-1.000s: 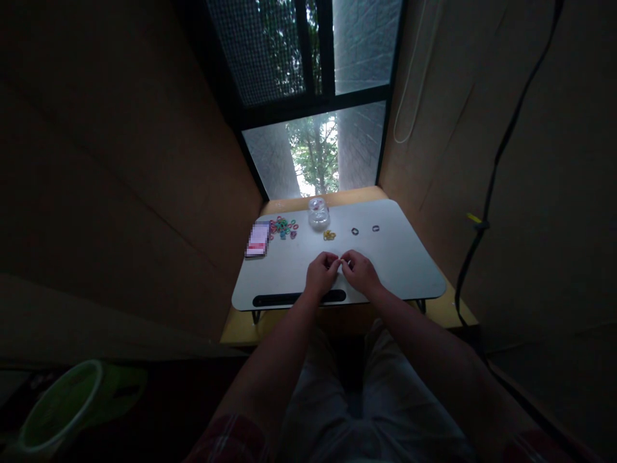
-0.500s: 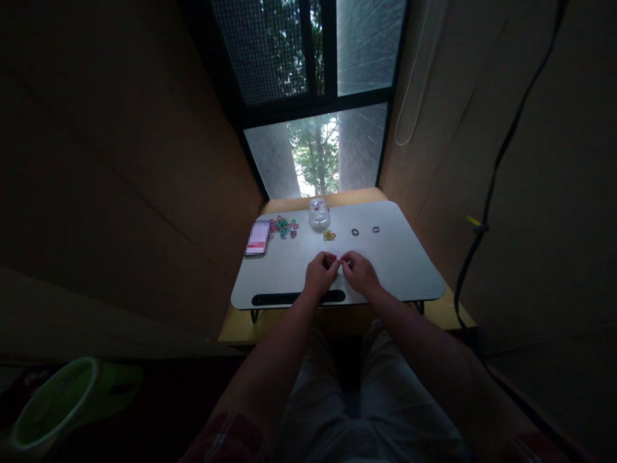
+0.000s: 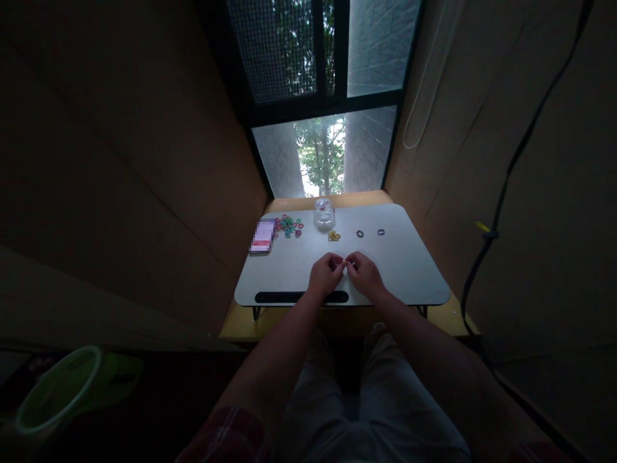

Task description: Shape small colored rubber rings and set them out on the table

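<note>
Over the front middle of the white lap table [image 3: 284, 270], my left hand [image 3: 326, 272] and my right hand [image 3: 363, 272] meet fingertip to fingertip. Both are closed in a pinch on a tiny yellowish thing [image 3: 344, 262], which looks like a hair tie and is mostly covered by the fingers. Just beyond them lies a small heap of yellow hair ties [image 3: 334, 236]. To its right are a single dark hair tie [image 3: 360, 234] and a single purple hair tie [image 3: 381, 232]. A mixed pile of pink, green and red hair ties [image 3: 289, 225] sits at the back left.
A clear plastic jar [image 3: 324, 215] stands at the table's back edge, below the window. At the left edge lies a phone [image 3: 263, 236] with its screen lit. A black slot [image 3: 279, 297] runs along the front. Low on the left is a green basket [image 3: 62, 392].
The view has shifted slightly, moving the table a little to the right in the picture. My hands stay together, and a yellowish spot now shows between the fingertips.
</note>
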A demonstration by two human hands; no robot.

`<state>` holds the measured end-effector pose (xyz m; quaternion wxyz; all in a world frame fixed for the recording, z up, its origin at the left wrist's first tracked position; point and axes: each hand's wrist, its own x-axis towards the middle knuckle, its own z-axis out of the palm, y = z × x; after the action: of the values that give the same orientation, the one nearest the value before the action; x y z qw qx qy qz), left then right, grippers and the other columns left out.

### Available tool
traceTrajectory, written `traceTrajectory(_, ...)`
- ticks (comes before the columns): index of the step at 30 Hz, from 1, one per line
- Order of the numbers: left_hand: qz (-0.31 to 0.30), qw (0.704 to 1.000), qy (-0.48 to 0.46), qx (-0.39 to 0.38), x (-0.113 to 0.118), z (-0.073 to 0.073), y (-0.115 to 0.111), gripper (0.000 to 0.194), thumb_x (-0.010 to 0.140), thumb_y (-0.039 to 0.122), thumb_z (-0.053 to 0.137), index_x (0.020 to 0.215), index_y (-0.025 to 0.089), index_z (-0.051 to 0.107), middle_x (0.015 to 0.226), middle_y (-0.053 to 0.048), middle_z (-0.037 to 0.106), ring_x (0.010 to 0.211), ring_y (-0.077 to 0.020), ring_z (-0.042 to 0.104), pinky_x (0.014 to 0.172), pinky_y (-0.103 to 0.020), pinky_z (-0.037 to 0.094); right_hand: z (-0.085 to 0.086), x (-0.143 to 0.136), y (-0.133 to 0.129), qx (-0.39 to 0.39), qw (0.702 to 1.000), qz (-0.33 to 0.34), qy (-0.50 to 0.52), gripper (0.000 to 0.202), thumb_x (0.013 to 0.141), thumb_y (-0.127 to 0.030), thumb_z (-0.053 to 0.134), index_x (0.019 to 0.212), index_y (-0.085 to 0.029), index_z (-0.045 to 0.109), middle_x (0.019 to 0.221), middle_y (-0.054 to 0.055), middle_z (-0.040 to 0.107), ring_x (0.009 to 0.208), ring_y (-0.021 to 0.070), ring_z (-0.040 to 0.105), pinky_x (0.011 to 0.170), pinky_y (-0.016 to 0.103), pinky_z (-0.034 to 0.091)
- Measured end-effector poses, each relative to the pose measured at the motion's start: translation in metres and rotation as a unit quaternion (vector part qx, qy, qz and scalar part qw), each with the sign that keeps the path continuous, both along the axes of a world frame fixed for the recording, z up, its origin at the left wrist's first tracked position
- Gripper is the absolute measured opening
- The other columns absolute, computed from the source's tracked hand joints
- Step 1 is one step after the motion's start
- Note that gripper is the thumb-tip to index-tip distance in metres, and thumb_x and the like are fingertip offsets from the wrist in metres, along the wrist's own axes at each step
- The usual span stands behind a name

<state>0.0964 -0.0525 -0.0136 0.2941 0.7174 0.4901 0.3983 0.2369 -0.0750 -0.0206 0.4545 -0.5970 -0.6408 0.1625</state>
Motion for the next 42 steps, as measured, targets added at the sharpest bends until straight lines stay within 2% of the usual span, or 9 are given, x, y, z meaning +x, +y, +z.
traceTrajectory(11,0.003,0.999,-0.036,-0.005,-0.0005,-0.0051,0.0035,0.019,0.077,0.032,0.065,0.09,0.018,0.063,0.077,-0.001,0.066,0.065,-0.0101,0.059,0.065,-0.023,0.046,-0.0014,0.0008,0.0006,-0.001,1.0,0.008,0.002,0.013,0.082,-0.025,0.049,0.082,-0.019,0.061,0.074,0.001,0.063,0.062,0.0137,0.053,0.062,0.026,0.04)
traceTrajectory(15,-0.009,0.999,-0.03,-0.013,0.0001,-0.0045,0.0032,0.024,0.077,0.03,0.065,0.098,0.018,0.063,0.081,-0.002,0.069,0.067,-0.0106,0.062,0.067,-0.024,0.049,-0.0037,0.0018,0.0014,-0.001,1.0,0.009,0.022,0.013,0.08,-0.024,0.05,0.084,-0.019,0.062,0.077,0.001,0.064,0.061,0.0132,0.054,0.062,0.026,0.041)
traceTrajectory(20,-0.007,1.0,-0.016,-0.007,0.0011,-0.0026,0.0025,0.022,0.078,0.028,0.064,0.097,0.018,0.066,0.087,-0.003,0.072,0.071,-0.0112,0.064,0.069,-0.024,0.05,-0.0028,0.0027,0.0016,0.001,1.0,0.001,0.03,0.013,0.078,-0.024,0.052,0.083,-0.019,0.063,0.073,0.001,0.063,0.058,0.0129,0.052,0.061,0.025,0.04)
traceTrajectory(28,-0.01,1.0,0.003,-0.01,0.0002,-0.0034,0.0022,0.016,0.078,0.026,0.061,0.092,0.019,0.068,0.082,-0.002,0.071,0.069,-0.0115,0.063,0.067,-0.024,0.048,0.0001,0.0032,-0.0002,-0.007,1.0,-0.003,0.031,0.014,0.077,-0.024,0.052,0.084,-0.019,0.063,0.068,0.001,0.063,0.056,0.013,0.051,0.058,0.025,0.039)
traceTrajectory(34,-0.003,1.0,0.01,-0.02,-0.0004,0.0001,0.001,0.012,0.076,0.027,0.062,0.085,0.019,0.066,0.075,0.0,0.068,0.065,-0.0109,0.06,0.064,-0.024,0.045,-0.0029,0.0024,0.0017,-0.014,0.999,-0.008,0.038,0.02,0.076,-0.027,0.055,0.091,-0.018,0.064,0.075,0.002,0.066,0.056,0.0125,0.053,0.059,0.025,0.042)
traceTrajectory(42,-0.003,1.0,-0.021,-0.008,-0.0008,-0.0038,0.003,0.015,0.076,0.03,0.063,0.085,0.017,0.064,0.074,0.0,0.065,0.064,-0.0101,0.057,0.062,-0.023,0.045,-0.0027,0.0037,0.0022,-0.006,1.0,0.002,0.027,0.015,0.078,-0.025,0.053,0.085,-0.018,0.065,0.078,0.002,0.066,0.062,0.0131,0.054,0.064,0.026,0.043)
